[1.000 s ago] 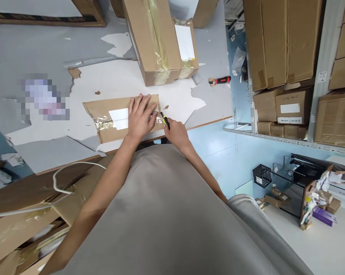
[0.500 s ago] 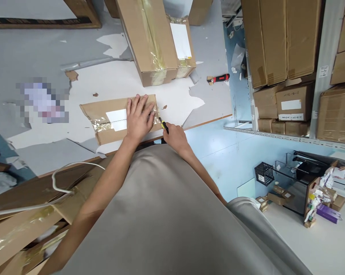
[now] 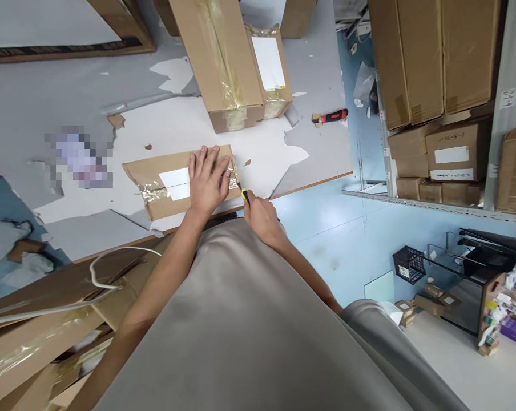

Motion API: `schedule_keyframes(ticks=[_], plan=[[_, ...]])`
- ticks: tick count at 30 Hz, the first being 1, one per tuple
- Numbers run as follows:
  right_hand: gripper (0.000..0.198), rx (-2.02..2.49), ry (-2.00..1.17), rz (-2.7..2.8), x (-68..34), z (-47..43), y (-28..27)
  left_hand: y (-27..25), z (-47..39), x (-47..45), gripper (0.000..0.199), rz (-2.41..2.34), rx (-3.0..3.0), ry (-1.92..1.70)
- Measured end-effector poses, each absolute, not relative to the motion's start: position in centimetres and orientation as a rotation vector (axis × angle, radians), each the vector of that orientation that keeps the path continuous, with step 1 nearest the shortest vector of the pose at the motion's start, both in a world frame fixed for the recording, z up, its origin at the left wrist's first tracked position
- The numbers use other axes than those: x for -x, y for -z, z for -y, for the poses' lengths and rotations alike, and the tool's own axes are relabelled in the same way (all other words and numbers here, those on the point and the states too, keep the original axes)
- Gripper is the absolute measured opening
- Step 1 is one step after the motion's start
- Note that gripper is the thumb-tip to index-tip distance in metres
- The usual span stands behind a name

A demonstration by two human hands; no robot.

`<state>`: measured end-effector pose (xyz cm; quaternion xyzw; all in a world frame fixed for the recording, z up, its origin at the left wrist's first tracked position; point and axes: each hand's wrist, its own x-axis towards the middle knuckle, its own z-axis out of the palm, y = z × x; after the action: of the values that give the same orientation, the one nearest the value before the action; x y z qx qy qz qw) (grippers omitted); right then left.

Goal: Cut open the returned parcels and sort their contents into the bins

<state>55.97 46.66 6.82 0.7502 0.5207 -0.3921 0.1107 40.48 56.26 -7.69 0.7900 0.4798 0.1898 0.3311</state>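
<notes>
A flat cardboard box [image 3: 153,171] lies on the worktable, with a white label [image 3: 176,184] on top and clear tape over both ends. My left hand [image 3: 207,185] rests on the box's right part, fingers stretched out and spread. In my right hand [image 3: 262,217] is a yellow and black utility knife [image 3: 245,195], the fingers wrapped round its handle. Its tip is at the taped right end of the box; whether the blade is in the tape I cannot tell.
Taped cartons [image 3: 224,63] stand behind the flat box. A red and black cutter [image 3: 333,116] lies near the table's right edge. Shelves with cardboard boxes [image 3: 450,148] rise at the right. Open cartons [image 3: 39,337] and a white cable [image 3: 96,274] are at lower left.
The knife and my right hand have moved slightly toward me along the box's right end. My left hand stays on the box. The whole view has shifted a little.
</notes>
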Motion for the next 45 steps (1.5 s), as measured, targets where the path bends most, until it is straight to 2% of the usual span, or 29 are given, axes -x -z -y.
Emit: schedule_keyframes(ticks=[19, 23, 28, 33, 36, 38, 40, 43, 45], plan=[[0.038, -2.156, 1.221, -1.595, -56.9, -47.3, -6.1, 6.1, -56.2, -41.1, 0.063, -1.329, -2.005, -0.463], [0.036, -2.203, 1.299, -1.652, -59.5, -46.7, -6.3, 5.3, -55.6, -38.1, 0.066, -1.538, -1.928, -0.542], [0.032, -2.508, 1.375, -1.533, -62.8, -47.7, -0.8, 6.1, -54.5, -31.3, 0.085, -2.091, -1.699, -0.682], [0.029, -2.696, 1.700, -1.228, -62.5, -51.4, 6.9, 9.0, -54.1, -25.7, 0.116, -2.108, -1.506, -0.619], [0.024, -2.739, 1.946, -1.120, -60.6, -53.0, 9.5, 10.1, -54.3, -22.8, 0.126, -2.060, -1.468, -0.613], [0.021, -2.694, 2.088, -1.125, -58.9, -53.5, 10.2, 10.4, -54.4, -21.3, 0.119, -2.070, -1.443, -0.646], [0.022, -2.625, 2.114, -1.223, -57.4, -53.6, 10.0, 10.5, -54.5, -20.3, 0.104, -2.115, -1.439, -0.676], [0.030, -2.592, 1.880, -1.482, -56.3, -53.2, 7.6, 10.7, -54.5, -19.8, 0.083, -2.189, -1.429, -0.655], [0.033, -2.599, 1.668, -1.618, -56.5, -52.6, 4.7, 11.1, -54.5, -20.2, 0.081, -2.170, -1.442, -0.628]])
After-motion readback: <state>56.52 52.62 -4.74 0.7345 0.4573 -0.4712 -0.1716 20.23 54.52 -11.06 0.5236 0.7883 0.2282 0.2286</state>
